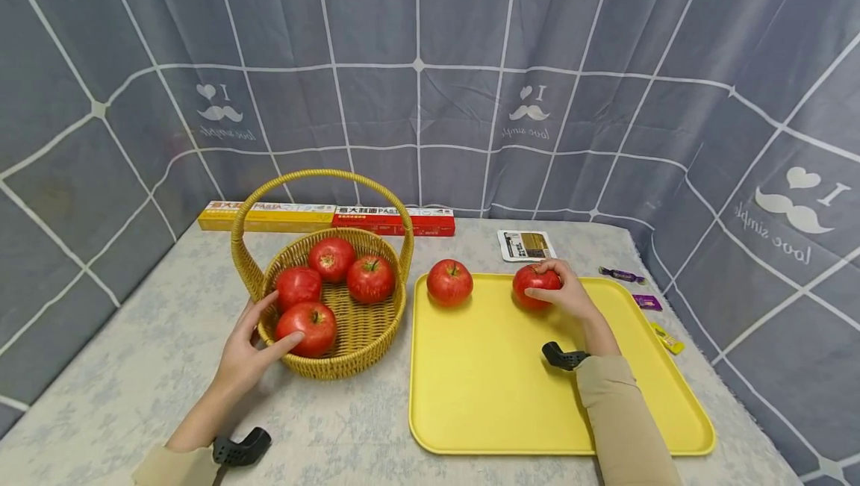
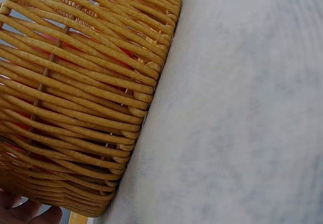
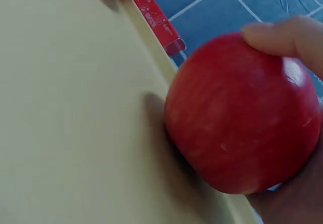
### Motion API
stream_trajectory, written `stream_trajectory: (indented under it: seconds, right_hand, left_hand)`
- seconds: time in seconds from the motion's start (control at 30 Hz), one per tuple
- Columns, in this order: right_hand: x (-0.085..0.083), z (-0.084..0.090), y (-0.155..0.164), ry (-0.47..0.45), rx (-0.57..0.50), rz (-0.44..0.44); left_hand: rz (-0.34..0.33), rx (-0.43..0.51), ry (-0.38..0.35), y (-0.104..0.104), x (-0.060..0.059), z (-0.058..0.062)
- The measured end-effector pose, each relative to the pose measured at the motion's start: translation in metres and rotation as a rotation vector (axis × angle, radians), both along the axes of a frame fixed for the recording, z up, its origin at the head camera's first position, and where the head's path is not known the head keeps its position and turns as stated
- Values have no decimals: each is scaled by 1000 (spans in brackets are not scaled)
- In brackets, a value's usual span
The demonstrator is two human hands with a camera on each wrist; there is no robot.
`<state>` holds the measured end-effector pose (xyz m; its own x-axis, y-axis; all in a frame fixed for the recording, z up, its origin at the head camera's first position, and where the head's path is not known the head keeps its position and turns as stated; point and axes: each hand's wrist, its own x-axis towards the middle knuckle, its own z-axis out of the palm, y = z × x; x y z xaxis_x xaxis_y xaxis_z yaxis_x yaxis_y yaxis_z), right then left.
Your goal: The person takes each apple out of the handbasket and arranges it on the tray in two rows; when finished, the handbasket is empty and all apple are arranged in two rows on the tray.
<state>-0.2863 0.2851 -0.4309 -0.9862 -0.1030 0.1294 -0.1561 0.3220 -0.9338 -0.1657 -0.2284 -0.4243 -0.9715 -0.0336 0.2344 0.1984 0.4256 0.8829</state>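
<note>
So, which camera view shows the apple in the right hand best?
The right wrist view: the apple fills the picture, resting on the tray with the right hand around it. The head view shows it small, partly covered. The left wrist view shows only the basket.

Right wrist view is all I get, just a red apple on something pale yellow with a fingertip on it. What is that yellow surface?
Observer: A yellow tray on the table; the right hand holds the apple at its far edge.
Operator: Any other apples?
Observer: One more apple on the tray, and four in a wicker basket left of it.
Operator: Where is the other hand?
Observer: The left hand rests on the basket's near rim, thumb touching the nearest basket apple.
</note>
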Motion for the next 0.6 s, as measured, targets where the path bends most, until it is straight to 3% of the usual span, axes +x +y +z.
stream_trajectory:
  seconds: [0.23, 0.47, 0.6]
  right_hand:
    - [4, 5, 1, -11, 36, 74]
    - [13, 29, -9, 108, 220, 66]
    - [20, 53, -27, 221, 241, 27]
  left_hand:
    - [1, -5, 3, 0, 0, 0]
    - [-3, -1, -4, 0, 1, 1]
    - [-2, -1, -8, 0, 0, 1]
